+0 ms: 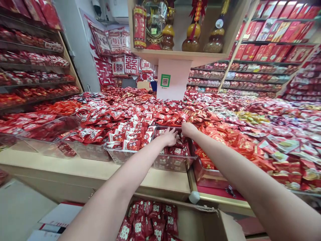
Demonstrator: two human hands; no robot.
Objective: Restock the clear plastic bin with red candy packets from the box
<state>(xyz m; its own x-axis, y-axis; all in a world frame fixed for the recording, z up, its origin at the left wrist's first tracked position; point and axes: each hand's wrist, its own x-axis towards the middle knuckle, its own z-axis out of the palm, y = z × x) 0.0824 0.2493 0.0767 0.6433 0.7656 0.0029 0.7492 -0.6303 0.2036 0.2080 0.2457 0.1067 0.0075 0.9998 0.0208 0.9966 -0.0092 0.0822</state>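
Note:
Both arms reach forward to a clear plastic bin (pixel 173 162) holding dark red packets (pixel 179 150). My left hand (pixel 170 136) is over the bin's left half, fingers spread and touching the packets, with nothing held that I can see. At the bin's back right edge is my right hand (pixel 188 130); its fingers are mostly hidden behind the hand, beside red packets. A neighbouring bin on the left holds white and red packets (pixel 132 135) standing in rows.
Below the counter edge (pixel 95 172) an open cardboard box (pixel 195 217) holds dark red packets at its left. Orange-red packets (pixel 235 144) lie to the right. A display shelf (pixel 180 57) stands on a white pillar (pixel 173 90). Small scissors (pixel 230 191) lie near the right arm.

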